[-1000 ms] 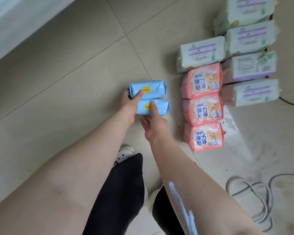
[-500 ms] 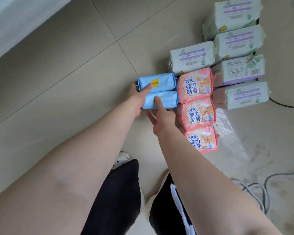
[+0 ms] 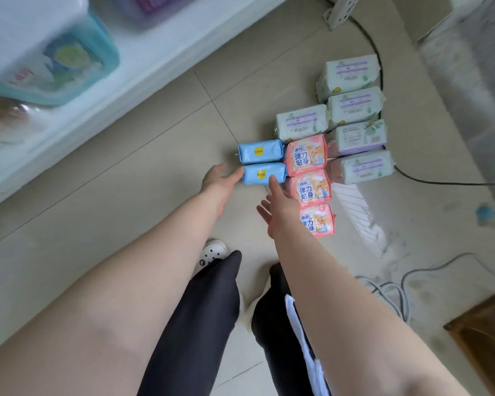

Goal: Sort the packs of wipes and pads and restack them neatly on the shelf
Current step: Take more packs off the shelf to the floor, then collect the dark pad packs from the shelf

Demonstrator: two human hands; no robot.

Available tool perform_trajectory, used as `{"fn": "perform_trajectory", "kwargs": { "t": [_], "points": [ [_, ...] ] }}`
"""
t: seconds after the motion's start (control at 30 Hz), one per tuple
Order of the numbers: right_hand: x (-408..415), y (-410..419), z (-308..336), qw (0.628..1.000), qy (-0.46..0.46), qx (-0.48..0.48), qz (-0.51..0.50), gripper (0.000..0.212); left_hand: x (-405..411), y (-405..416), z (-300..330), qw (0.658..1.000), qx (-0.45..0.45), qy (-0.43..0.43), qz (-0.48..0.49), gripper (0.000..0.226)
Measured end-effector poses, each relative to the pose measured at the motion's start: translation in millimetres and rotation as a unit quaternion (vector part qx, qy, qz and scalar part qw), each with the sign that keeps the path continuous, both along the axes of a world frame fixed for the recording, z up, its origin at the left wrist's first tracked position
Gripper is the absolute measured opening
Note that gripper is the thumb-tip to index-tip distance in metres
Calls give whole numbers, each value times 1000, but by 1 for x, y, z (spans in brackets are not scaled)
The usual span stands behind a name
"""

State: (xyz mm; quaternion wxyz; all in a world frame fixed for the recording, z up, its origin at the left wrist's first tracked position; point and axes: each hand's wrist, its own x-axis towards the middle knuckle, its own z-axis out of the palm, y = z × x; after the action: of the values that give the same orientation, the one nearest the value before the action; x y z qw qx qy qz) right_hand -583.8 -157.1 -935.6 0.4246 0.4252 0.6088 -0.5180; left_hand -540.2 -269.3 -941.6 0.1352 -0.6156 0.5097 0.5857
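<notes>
two blue packs (image 3: 262, 162) lie side by side on the floor tiles (image 3: 126, 195), touching the pink packs (image 3: 307, 172) at their 3 o'clock; left hand (image 3: 216, 178), fingers straight, touches the nearer blue pack's end; right hand (image 3: 277, 207), fingers spread, seems to touch its near edge; mint packs (image 3: 352, 110) at 1 o'clock.

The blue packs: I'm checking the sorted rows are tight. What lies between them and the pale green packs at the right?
In the head view, pink packs sit between the blue packs and the green packs.
</notes>
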Motion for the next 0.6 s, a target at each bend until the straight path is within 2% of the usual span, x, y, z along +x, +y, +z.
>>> {"fn": "perform_trajectory", "kwargs": {
  "t": [0.03, 0.1, 0.23, 0.3, 0.43, 0.6],
  "points": [
    [-1, 2, 26, 1000, 10, 0, 7, 29, 5, 0, 26, 1000, 9, 3, -1, 62],
    [-1, 5, 81, 999, 36, -2, 36, 28, 15, 0, 83, 1000, 14, 11, -14, 56],
    [5, 12, 199, 977, 122, 20, 175, 45, 38, -2, 201, 993, -42, 36, -102, 45],
    [9, 16, 257, 932, 194, 42, 305, 47, 50, -4, 257, 986, -66, 46, -144, 43],
    [25, 23, 355, 812, 278, 39, 512, 50, 83, -6, 353, 972, -91, 56, -207, 47],
    [60, 30, 450, 660, 366, 38, 655, 48, 145, 5, 448, 966, -152, 64, -198, 53]
  ]
}}
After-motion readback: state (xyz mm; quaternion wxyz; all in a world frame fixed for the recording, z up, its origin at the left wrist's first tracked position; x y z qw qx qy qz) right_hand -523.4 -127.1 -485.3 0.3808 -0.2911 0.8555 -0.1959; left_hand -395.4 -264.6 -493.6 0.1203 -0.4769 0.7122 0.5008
